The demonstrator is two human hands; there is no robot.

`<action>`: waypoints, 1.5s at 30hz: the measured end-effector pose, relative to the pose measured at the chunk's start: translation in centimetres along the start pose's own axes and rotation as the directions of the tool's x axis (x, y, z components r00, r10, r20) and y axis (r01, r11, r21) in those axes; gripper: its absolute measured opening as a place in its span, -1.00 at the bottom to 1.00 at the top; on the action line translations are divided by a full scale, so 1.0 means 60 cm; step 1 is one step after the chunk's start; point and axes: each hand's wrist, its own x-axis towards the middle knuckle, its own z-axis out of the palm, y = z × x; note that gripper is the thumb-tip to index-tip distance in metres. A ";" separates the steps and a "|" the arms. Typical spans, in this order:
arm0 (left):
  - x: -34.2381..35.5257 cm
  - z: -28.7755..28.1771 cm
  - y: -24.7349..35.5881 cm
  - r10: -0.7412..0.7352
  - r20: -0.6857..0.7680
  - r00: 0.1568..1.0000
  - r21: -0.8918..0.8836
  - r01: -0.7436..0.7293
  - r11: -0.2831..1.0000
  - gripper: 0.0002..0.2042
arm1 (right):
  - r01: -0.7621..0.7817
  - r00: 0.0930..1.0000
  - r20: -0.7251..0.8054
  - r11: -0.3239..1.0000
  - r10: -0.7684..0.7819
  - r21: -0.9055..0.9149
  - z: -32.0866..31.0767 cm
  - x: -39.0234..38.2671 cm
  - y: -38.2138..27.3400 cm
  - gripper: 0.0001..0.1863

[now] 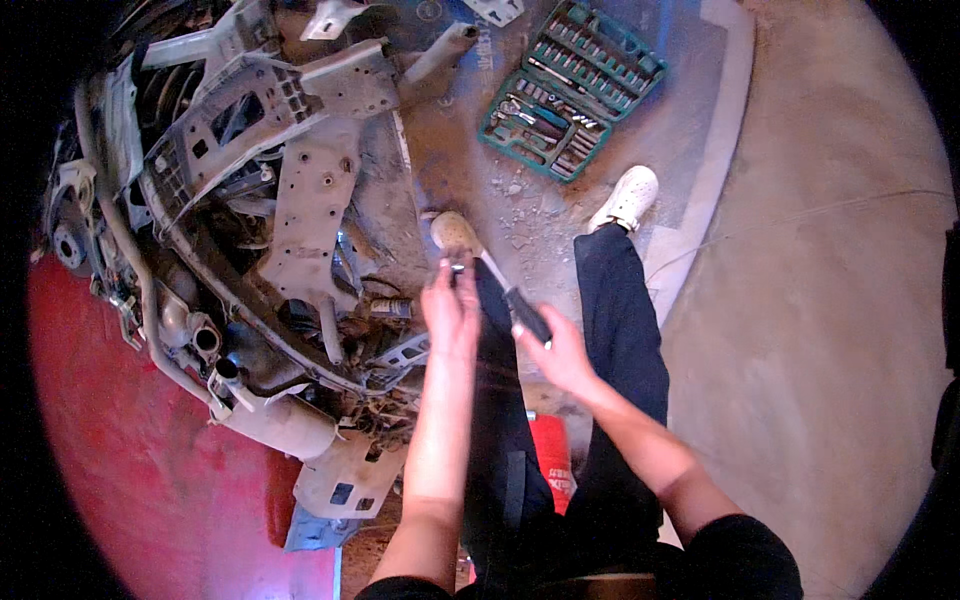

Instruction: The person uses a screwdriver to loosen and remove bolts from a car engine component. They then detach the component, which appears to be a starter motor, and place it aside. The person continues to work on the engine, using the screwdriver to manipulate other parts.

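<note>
My right hand [558, 350] is closed round the black grip of a ratchet wrench [527, 312]. Its metal shaft slants up and left toward my left hand [452, 305]. The fingers of that hand are drawn together on a small shiny metal piece [458, 268], a little blurred and partly hidden, so I cannot tell its exact kind. Beyond my hands, an open green socket set case [570, 90] lies on the floor, with rows of sockets in its upper half and a ratchet and other tools in its lower half.
Dismantled car parts [310, 200], dusty frames and pipes, are heaped at the left beside a red floor area [110, 430]. A can [390, 308] lies among them. Something red [550, 455] is between my legs. Grit [525, 215] is scattered near my shoes. A thin cable [800, 213] crosses the right floor.
</note>
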 end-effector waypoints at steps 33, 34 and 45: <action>-0.306 -0.181 0.275 0.001 0.258 0.966 -0.089 0.022 0.996 -0.81 | 0.326 0.945 0.138 0.843 -0.296 -0.428 0.183 -0.347 -0.261 -0.74; -0.314 -0.192 0.306 0.011 0.285 0.958 -0.040 0.001 0.999 -0.81 | 0.319 0.948 0.153 0.836 -0.279 -0.448 0.208 -0.360 -0.277 -0.76; -0.325 -0.197 0.490 0.191 0.124 0.974 -0.412 -0.124 0.903 -0.88 | 0.365 0.930 0.103 0.857 -0.352 -0.365 0.393 -0.388 -0.405 -0.69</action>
